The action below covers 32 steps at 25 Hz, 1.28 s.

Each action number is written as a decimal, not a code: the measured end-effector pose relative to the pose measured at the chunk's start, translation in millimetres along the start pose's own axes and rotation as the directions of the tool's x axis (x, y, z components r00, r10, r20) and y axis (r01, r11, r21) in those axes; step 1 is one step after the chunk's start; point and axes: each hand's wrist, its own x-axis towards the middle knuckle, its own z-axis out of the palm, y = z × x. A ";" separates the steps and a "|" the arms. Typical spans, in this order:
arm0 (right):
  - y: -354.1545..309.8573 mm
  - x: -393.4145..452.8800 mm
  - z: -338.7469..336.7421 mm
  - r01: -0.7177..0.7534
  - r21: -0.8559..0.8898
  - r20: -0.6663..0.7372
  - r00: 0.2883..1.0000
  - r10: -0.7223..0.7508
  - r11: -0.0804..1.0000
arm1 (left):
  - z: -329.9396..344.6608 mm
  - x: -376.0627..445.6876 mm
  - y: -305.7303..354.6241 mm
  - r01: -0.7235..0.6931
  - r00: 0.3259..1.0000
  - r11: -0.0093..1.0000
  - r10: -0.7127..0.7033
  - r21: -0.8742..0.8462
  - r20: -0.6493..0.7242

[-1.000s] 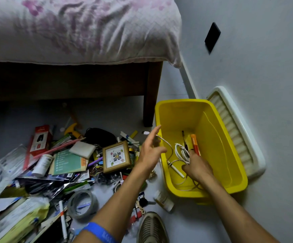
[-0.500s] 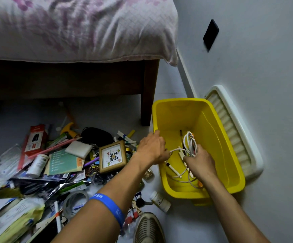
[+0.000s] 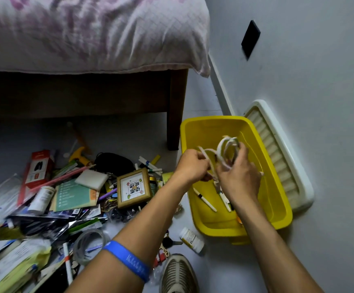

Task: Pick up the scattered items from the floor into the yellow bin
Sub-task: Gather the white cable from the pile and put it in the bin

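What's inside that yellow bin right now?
In the yellow bin lie a few white pens; both hands hold a white cable above it. The arms cover part of its floor.

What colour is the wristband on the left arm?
Blue, with faint pale lettering: wristband, clearest in the head view.

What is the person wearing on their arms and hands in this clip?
Both forearms are bare, with no sleeves in view. The left wrist carries a blue silicone wristband with faint pale lettering along it. The left hand and the right hand wear no gloves; no rings or watch can be made out.
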 end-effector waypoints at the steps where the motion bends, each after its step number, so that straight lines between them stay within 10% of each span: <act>1: -1.6 -0.1 3.4 -0.046 -0.105 0.222 0.973 0.069 0.993 | -7.8 -4.9 -10.2 0.010 0.999 0.997 -0.006 0.083 -0.051; 3: -10.2 -12.3 8.7 0.014 -0.188 0.434 0.898 0.071 0.982 | -30.0 -19.8 -36.7 -0.012 0.984 0.998 0.021 0.055 -0.175; 6: -36.2 -57.6 33.2 0.351 0.035 0.210 0.913 -0.350 0.936 | -65.9 -46.8 -86.3 -0.006 0.941 0.991 -0.039 -0.132 -0.337; 9: -48.6 -119.8 70.4 0.518 0.276 0.242 0.778 -0.580 0.810 | -80.3 -75.3 -147.2 0.103 0.935 0.994 -0.113 -0.048 -0.337; 13: 13.6 -162.8 124.0 0.330 0.009 0.544 0.790 -0.281 0.944 | -75.3 -101.1 -220.7 0.259 0.952 0.894 -0.171 0.366 -0.255; 17: 70.8 -164.6 152.9 0.164 -0.424 0.647 0.743 0.171 0.891 | -79.2 -108.8 -262.8 0.099 0.995 0.582 -0.082 0.807 -0.063; 20: 83.2 -161.1 162.1 0.154 -0.360 0.628 0.770 0.117 0.920 | -89.7 -114.2 -284.0 -0.036 0.957 0.516 -0.229 0.856 0.179; 23: 70.0 -158.2 155.9 0.213 -0.192 0.605 0.794 -0.055 0.958 | -94.6 -112.3 -288.2 -0.030 0.998 0.439 -0.032 0.898 0.049; 28: 5.7 -156.8 107.3 0.085 0.437 0.448 0.843 -0.299 0.895 | -90.8 -107.0 -232.9 0.130 0.932 0.952 -0.022 0.277 -0.363; 32: -10.4 -116.2 48.8 0.105 0.592 -0.007 0.992 -0.125 0.799 | -77.5 -93.9 -142.2 -0.111 0.924 0.981 0.043 -0.159 -0.380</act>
